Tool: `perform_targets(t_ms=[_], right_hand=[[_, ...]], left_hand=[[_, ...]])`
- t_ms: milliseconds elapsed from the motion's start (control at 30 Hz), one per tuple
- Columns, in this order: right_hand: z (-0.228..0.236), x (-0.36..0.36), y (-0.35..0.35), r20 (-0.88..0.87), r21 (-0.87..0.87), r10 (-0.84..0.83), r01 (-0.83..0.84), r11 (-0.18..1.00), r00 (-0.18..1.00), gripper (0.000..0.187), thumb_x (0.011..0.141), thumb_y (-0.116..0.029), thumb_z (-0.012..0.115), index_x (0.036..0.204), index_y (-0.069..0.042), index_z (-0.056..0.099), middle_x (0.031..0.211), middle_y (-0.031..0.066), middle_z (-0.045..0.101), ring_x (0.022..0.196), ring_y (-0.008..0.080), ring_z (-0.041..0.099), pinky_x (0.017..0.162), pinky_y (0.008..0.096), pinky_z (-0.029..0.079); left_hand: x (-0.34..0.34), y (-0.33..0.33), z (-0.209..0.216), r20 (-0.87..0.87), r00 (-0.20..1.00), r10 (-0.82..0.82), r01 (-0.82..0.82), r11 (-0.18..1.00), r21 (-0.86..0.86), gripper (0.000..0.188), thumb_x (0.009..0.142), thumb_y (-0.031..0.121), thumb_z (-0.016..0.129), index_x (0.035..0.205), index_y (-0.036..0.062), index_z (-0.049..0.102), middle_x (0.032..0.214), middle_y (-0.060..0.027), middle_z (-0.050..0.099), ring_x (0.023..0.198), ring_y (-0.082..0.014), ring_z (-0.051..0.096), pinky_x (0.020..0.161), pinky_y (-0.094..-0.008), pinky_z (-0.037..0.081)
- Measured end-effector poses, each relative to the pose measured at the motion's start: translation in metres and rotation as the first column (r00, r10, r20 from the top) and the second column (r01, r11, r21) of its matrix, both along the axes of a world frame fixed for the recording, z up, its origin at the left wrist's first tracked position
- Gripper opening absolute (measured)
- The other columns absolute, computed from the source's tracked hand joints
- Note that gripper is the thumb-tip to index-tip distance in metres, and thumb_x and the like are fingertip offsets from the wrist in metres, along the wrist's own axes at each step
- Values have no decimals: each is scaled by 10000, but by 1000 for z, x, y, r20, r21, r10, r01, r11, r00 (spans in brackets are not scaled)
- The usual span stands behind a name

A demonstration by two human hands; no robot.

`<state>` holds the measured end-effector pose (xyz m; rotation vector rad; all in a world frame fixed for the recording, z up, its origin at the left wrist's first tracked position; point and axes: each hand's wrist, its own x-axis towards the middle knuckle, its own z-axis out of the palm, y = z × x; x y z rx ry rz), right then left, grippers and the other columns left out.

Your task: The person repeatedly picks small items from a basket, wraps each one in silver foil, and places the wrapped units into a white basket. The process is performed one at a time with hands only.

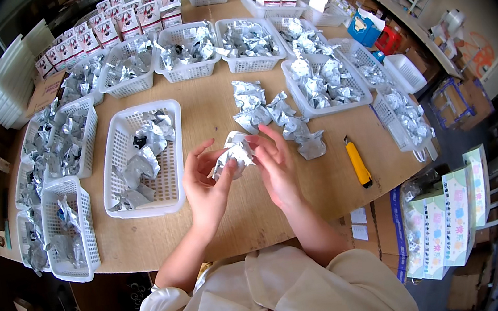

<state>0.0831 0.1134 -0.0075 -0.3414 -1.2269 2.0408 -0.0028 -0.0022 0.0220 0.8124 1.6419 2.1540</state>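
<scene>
Between my two hands, above the middle of the table, is a crumpled silver foil packet. My left hand grips its left side, thumb pressed on the front. Around its right side curve the fingers of my right hand, touching the foil near the top. What the foil contains is hidden. Just beyond my right hand lie loose crumpled foil packets on the wood. Left of my left hand stands a white perforated basket with several foil pieces inside, one showing something dark.
A yellow utility knife lies on the wooden table at right. White baskets of foil packets line the far side and both ends. Behind them stand rows of printed pouches. Patterned boxes stand below the right edge.
</scene>
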Motion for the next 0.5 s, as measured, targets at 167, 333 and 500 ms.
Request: perform_targets(t_ms=[167,333,500], right_hand=[[5,7,-1,34,133,37,-42,990,999,141,873,-52,678,990,-42,599,1262,84,506,1098,157,543,909,310,457],[11,5,-5,15,101,18,-19,995,1000,53,863,-33,680,904,-19,650,1255,73,509,1109,158,531,930,310,437],[8,5,-4,33,50,5,-7,999,999,31,862,-6,662,873,-35,662,1236,77,525,1176,179,490,981,334,390]], left_hand=[[-4,1,-3,13,1000,24,-24,999,27,466,820,-48,691,1239,-8,491,1039,-117,654,957,-155,624,804,-277,530],[-1,3,0,-12,1000,24,-24,999,27,454,817,-61,687,1221,-10,486,1036,-128,657,964,-166,629,801,-283,542],[0,4,-1,18,1000,0,-1,999,36,446,823,-53,686,1216,-14,479,1023,-133,671,971,-177,640,799,-286,550]])
